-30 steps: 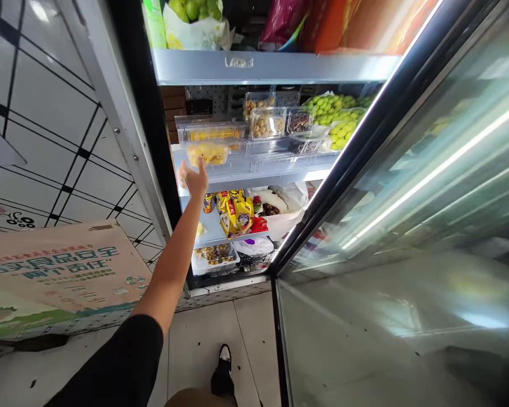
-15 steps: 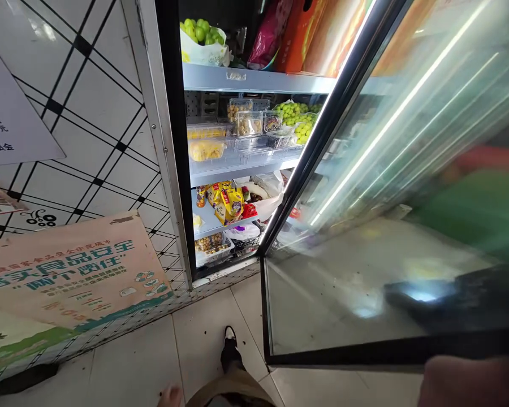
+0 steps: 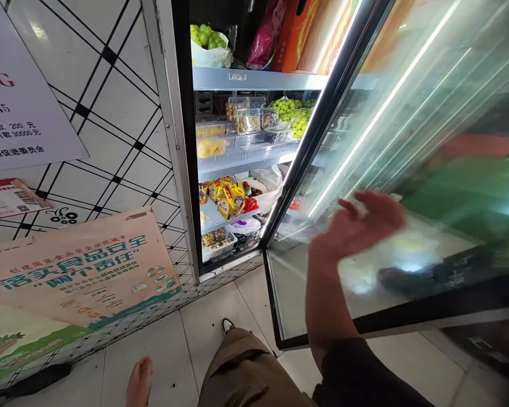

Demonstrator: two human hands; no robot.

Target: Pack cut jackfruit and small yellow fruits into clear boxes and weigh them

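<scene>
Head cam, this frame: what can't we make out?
- Left hand: cut off by the bottom edge of the head view; can't tell if it holds anything.
- Right hand: motion-blurred in the head view, fingers smeared.
- Yellow snack packets: print too small to read.
- Bags on the top shelf: cut off by the top edge.
- Glass fridge door: glare and reflections hide what's behind it.

1. Metal upper shelf (image 3: 254,79): a white bag of green grapes (image 3: 209,53), a magenta bag (image 3: 266,37), an orange package (image 3: 292,39).
2. Clear plastic shelf (image 3: 246,159): a tub of yellow fruit (image 3: 211,147), boxes of nuts (image 3: 248,121).
3. Lower shelf (image 3: 227,224): yellow snack packets (image 3: 231,200).
4. Tiled floor (image 3: 152,356): a printed cardboard sign (image 3: 76,277) propped upright on it.
</scene>
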